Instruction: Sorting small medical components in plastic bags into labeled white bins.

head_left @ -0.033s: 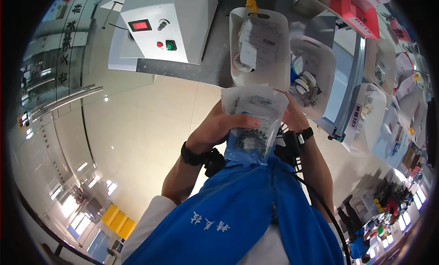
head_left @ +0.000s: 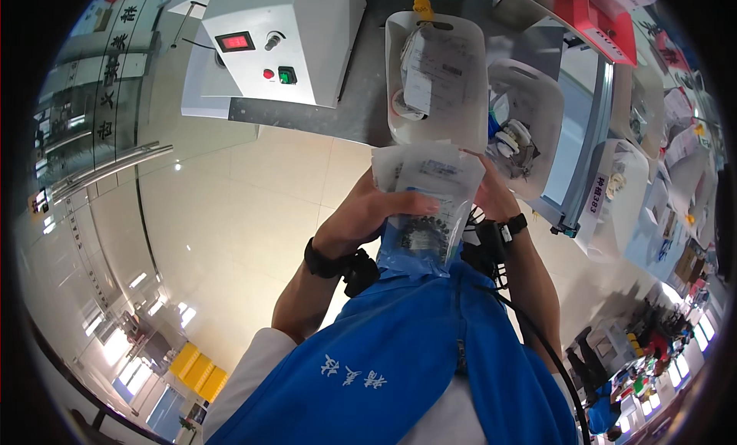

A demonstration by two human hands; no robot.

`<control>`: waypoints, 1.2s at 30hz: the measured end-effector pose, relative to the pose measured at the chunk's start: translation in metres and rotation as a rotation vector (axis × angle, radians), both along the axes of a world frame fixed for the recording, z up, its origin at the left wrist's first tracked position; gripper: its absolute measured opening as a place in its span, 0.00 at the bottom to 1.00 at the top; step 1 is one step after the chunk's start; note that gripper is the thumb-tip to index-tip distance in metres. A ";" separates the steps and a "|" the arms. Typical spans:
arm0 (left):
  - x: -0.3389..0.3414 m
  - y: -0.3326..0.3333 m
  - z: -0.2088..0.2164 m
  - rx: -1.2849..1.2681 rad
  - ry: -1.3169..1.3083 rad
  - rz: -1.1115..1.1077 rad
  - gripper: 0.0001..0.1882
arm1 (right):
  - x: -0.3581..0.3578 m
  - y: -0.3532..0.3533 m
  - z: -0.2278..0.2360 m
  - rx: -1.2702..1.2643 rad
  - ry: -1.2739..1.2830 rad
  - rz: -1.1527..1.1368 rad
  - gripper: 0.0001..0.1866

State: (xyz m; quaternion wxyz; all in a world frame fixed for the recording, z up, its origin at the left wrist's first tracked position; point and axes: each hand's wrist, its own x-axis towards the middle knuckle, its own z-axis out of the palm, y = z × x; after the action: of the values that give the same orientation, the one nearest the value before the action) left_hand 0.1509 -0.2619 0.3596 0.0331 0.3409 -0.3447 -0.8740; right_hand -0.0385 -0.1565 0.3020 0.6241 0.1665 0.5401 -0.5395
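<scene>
A clear plastic bag (head_left: 418, 242) hangs in front of my chest. Small dark parts lie in its lower half, and a printed paper slip shows through its upper half. My left hand (head_left: 388, 207) is closed on the bag's left side, thumb across the front and the other fingers hidden behind it. At the right edge, my right hand (head_left: 495, 190) holds the bag too, its fingers mostly out of sight behind the plastic. Black straps with small devices circle both wrists.
Beyond my hands, a white bin (head_left: 437, 126) with papers stands on a grey bench (head_left: 361, 92). Right of it is another white bin (head_left: 549, 130) with bagged items. A grey machine (head_left: 315, 46) with a red display sits at the left. A metal-framed edge (head_left: 591, 153) runs along the right.
</scene>
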 end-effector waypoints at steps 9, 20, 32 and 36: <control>0.006 0.014 0.007 0.040 0.133 -0.075 0.36 | -0.021 0.056 -0.041 -0.291 -0.064 0.010 0.16; -0.007 0.055 -0.028 0.199 0.289 -0.750 0.39 | -0.031 0.140 0.049 -0.245 0.010 -0.083 0.20; -0.037 0.190 -0.004 0.163 0.185 -0.732 0.41 | -0.072 0.312 0.067 -0.335 0.001 -0.230 0.16; -0.063 0.262 0.020 0.149 0.220 -0.795 0.39 | -0.098 0.401 0.084 -0.321 0.132 -0.256 0.17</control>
State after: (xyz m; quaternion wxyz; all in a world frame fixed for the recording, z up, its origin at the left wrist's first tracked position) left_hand 0.0874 0.0000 0.3792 -0.2947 0.0874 -0.3798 -0.8725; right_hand -0.1367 0.2449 0.3863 0.5325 0.0967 0.4613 -0.7031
